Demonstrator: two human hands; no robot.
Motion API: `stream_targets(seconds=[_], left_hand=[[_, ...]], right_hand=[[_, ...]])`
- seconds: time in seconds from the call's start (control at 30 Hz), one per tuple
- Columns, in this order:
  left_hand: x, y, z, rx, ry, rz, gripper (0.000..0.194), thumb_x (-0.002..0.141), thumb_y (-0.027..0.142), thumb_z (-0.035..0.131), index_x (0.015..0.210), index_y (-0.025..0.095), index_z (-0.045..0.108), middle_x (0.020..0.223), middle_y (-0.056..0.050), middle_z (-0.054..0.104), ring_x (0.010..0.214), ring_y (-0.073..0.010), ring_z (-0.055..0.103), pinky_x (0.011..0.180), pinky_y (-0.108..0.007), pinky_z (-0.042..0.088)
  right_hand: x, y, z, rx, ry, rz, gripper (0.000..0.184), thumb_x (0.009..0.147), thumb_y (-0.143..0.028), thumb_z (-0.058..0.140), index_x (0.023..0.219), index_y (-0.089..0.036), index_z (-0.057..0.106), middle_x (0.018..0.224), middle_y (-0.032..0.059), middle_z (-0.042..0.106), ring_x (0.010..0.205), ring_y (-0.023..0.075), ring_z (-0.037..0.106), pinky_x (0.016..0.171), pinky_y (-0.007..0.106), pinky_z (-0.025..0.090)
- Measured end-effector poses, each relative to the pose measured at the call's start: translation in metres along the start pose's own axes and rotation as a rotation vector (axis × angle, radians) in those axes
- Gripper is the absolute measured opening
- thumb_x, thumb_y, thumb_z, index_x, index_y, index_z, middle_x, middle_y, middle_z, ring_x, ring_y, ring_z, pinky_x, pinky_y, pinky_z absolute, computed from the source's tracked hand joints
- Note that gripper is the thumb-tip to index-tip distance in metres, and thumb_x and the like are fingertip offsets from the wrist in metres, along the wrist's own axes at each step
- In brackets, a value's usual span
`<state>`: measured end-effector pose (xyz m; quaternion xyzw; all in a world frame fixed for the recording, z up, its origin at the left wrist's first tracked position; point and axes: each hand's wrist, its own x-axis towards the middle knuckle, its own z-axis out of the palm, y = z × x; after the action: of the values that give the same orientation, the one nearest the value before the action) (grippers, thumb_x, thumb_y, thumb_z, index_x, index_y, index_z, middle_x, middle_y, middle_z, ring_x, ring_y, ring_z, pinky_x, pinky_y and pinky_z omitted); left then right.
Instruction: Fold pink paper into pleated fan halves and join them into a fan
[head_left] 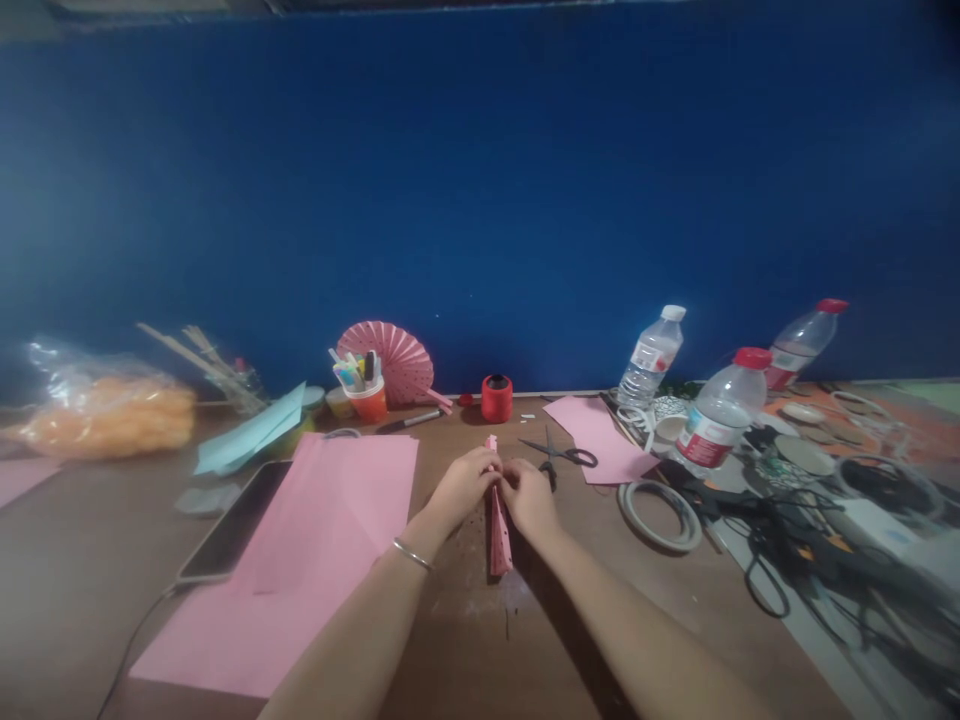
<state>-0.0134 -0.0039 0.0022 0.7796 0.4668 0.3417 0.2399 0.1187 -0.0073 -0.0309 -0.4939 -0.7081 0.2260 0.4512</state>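
Both hands meet over a narrow pleated strip of pink paper (499,540) with dark spots, which points away from me at the middle of the table. My left hand (471,480) pinches it from the left, near its upper half. From the right, my right hand (531,497) closes on the same stretch, the fingertips of both almost touching. The paper's lower end fans out slightly below the hands. Black scissors (562,455) lie open just beyond my right hand. Behind them is a sheet of pink paper (600,440).
Pink sheets (337,530) partly cover a phone (240,525) on the left. A round pink fan (397,360) stands behind a cup of pens (367,400). A red jar (496,400) is at the back. Rightward are a tape roll (660,515), bottles (724,410) and tangled cables (757,560).
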Motion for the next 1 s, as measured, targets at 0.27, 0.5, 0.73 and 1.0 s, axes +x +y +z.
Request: stream_targets(seconds=[0.27,0.5,0.73,1.0], left_hand=[[0.001,-0.001,-0.003,0.016,-0.018,-0.084,0.011,0.071,0.015,0.046,0.071,0.019,0.056,0.073,-0.001,0.057,0.07,-0.0149,0.051,0.065,-0.023,0.038],[0.0,0.002,-0.005,-0.038,-0.023,-0.143,0.01,0.073,0.018,0.045,0.07,0.019,0.055,0.068,0.001,0.058,0.065,-0.0132,0.05,0.062,-0.022,0.036],[-0.001,-0.005,-0.001,-0.072,0.025,-0.17,0.009,0.072,0.019,0.046,0.071,0.018,0.055,0.067,0.001,0.058,0.062,-0.0126,0.051,0.058,-0.021,0.036],[0.001,-0.01,0.006,-0.296,0.004,-0.389,0.012,0.069,0.026,0.052,0.07,0.015,0.055,0.049,0.004,0.049,0.041,-0.0076,0.042,0.04,-0.017,0.03]], right_hand=[[-0.002,-0.001,0.0,-0.017,-0.025,-0.012,0.012,0.072,-0.015,0.05,0.072,-0.016,0.062,0.077,0.0067,0.062,0.073,0.0181,0.055,0.068,0.027,0.041],[-0.002,-0.002,0.0,0.005,-0.011,-0.003,0.01,0.071,-0.015,0.051,0.068,-0.017,0.061,0.076,0.0053,0.061,0.074,0.0176,0.055,0.069,0.027,0.041],[-0.002,-0.002,-0.001,0.001,0.015,0.0,0.009,0.071,-0.018,0.052,0.066,-0.017,0.059,0.072,0.0032,0.059,0.068,0.0159,0.054,0.064,0.026,0.04],[-0.004,-0.012,-0.004,0.044,0.037,-0.029,0.011,0.068,-0.014,0.049,0.066,-0.018,0.059,0.092,0.0078,0.06,0.086,0.0186,0.055,0.077,0.029,0.041]])
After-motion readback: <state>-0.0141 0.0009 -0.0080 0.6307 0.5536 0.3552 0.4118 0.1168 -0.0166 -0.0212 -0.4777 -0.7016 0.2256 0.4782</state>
